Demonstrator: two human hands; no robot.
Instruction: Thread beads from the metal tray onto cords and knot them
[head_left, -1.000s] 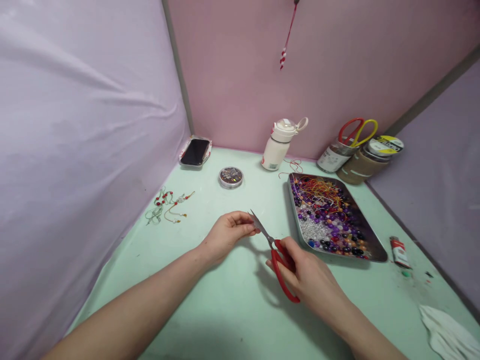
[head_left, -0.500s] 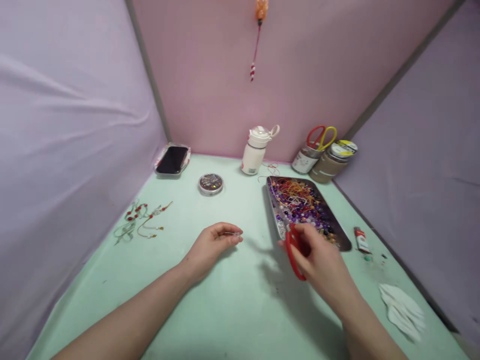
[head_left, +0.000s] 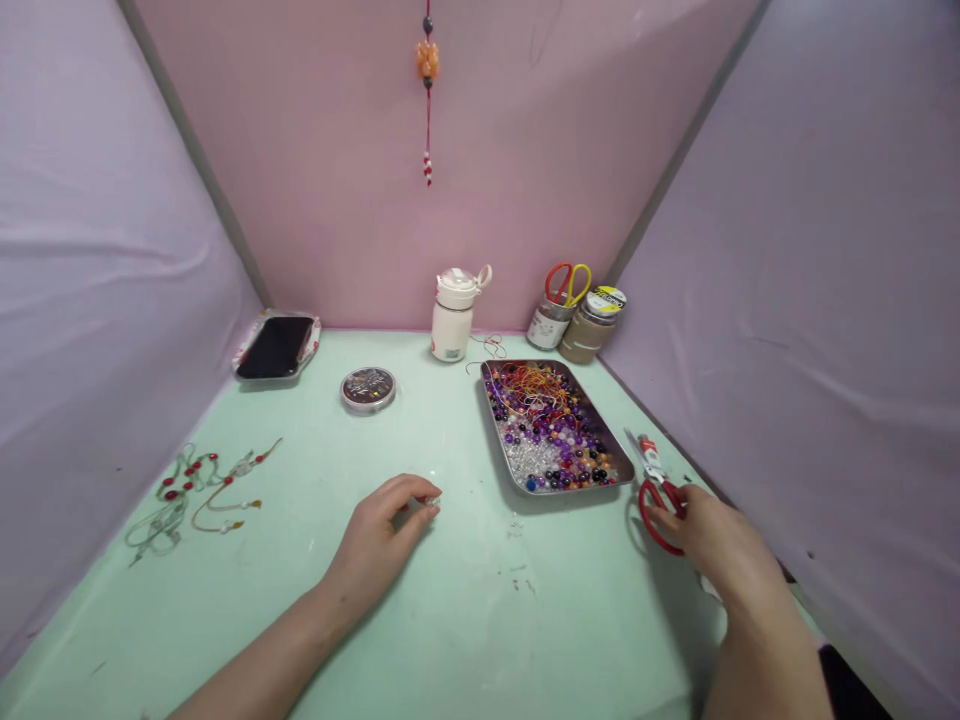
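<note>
My left hand (head_left: 386, 530) rests near the middle of the table, thumb and forefinger pinched on small clear beads (head_left: 433, 501). At the right side my right hand (head_left: 701, 535) grips the red handles of a pair of scissors (head_left: 658, 500), whose blades point away from me beside a lighter (head_left: 649, 456). Between the hands, farther back, lies a metal tray (head_left: 501, 455) of purple, clear, black and orange beads with tangled orange and red cord (head_left: 536, 385) on top. A few tiny bits (head_left: 517, 580) are scattered on the table in front of it.
A white bottle (head_left: 452, 325) stands at the back, with two jars (head_left: 550, 328) to its right, one holding scissors. A round case (head_left: 367, 388) lies left of centre. Beaded cords (head_left: 195, 490) and a phone (head_left: 276, 347) on a dish are at left. A beaded ornament (head_left: 427, 62) hangs on the back wall.
My right hand has carried the scissors from beside the tray rightward, to the lighter. My left hand keeps its pinch. The camera view has turned to the right.
</note>
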